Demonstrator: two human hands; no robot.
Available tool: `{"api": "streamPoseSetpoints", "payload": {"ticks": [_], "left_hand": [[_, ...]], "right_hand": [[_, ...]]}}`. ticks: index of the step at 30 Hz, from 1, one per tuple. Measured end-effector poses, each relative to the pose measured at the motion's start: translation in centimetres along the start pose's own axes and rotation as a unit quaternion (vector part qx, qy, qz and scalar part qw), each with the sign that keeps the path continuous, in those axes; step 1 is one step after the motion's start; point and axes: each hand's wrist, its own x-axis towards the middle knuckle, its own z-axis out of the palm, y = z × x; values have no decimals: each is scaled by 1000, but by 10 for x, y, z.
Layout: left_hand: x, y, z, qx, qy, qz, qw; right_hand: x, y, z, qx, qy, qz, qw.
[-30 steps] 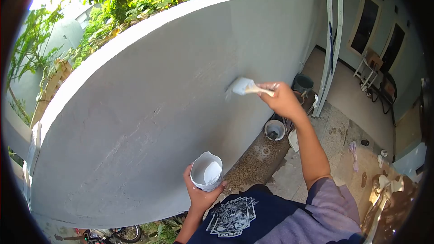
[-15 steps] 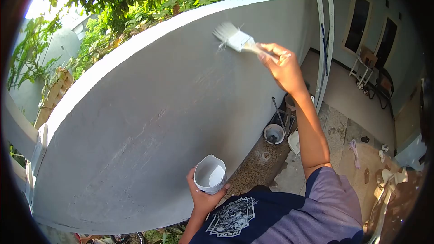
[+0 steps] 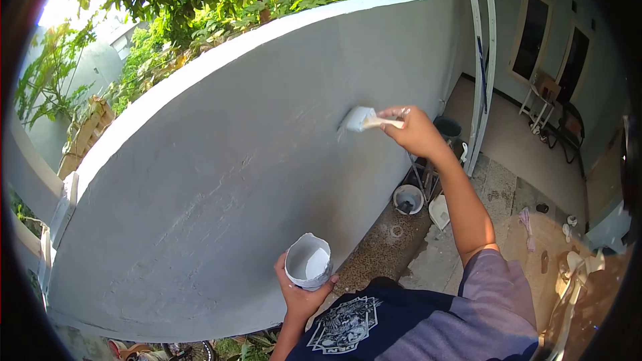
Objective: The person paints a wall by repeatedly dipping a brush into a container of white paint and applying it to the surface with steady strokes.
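My right hand (image 3: 413,132) grips the pale handle of a paintbrush (image 3: 361,119), arm stretched forward. Its bristles lie against the grey wall (image 3: 254,140), at about mid-height towards the right. Low in the view, my left hand (image 3: 301,296) is wrapped round a paint cup (image 3: 308,262) with a ragged rim. White paint shows inside the cup, which I hold close to the wall and in front of my body.
A bucket (image 3: 408,198) stands at the wall's foot, near a white dustpan-like item (image 3: 439,212) and a dark green pail (image 3: 448,127). Metal poles (image 3: 479,67) rise on the right. A chair (image 3: 567,127) stands by the house. Plants (image 3: 321,0) grow beyond the wall.
My right hand has brought the brush down and slightly right along the wall; the bristles now bend against it. My left hand and the cup have hardly moved.
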Motion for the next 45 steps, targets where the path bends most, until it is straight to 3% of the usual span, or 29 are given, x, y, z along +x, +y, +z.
{"api": "streamPoseSetpoints", "payload": {"ticks": [4, 5, 7, 11, 15, 21, 27, 30, 32, 34, 38, 39, 42, 43, 45], "left_hand": [[-4, -1, -3, -17, 19, -14, 1000], [-5, 0, -3, -19, 23, -19, 999], [-5, 3, -4, -21, 24, -22, 999], [-8, -1, -6, -1, 34, -11, 999], [-9, -1, -6, 8, 37, -8, 999], [-7, -2, -2, -12, 26, -20, 999], [-8, -3, 7, -34, 31, -32, 998], [-7, 0, 8, -10, 24, 0, 1000], [-6, 2, 10, -25, 23, -7, 999], [-5, 3, 10, -18, 24, -3, 1000], [-4, 3, 11, -18, 31, -14, 999], [-3, 2, 11, -19, 33, -15, 999], [-5, 0, 11, -13, 31, -27, 999], [-5, 0, 11, -7, 28, -26, 999], [-5, 1, 11, 2, 25, -27, 999]], "right_hand": [[26, -48, -32, 16, 126, -115, 985], [30, -49, -33, 16, 126, -115, 985], [35, -50, -35, 146, 195, -169, 955], [29, -35, -13, 157, 242, -216, 933], [8, 9, 26, 109, 217, -211, 947], [-31, 46, 45, -19, 41, -23, 999], [-22, 62, 28, -91, -73, -42, 992], [-3, 5, 4, -26, -7, -19, 999], [14, -23, -10, 14, 89, -92, 992], [22, -46, -24, 41, 108, -113, 987], [24, -45, -29, 146, 176, -159, 960], [27, -40, -20, 215, 208, -227, 927], [28, -31, -5, 259, 246, -261, 897], [25, -27, -2, 260, 246, -259, 897], [17, -19, 8, 160, 148, -139, 966]]}}
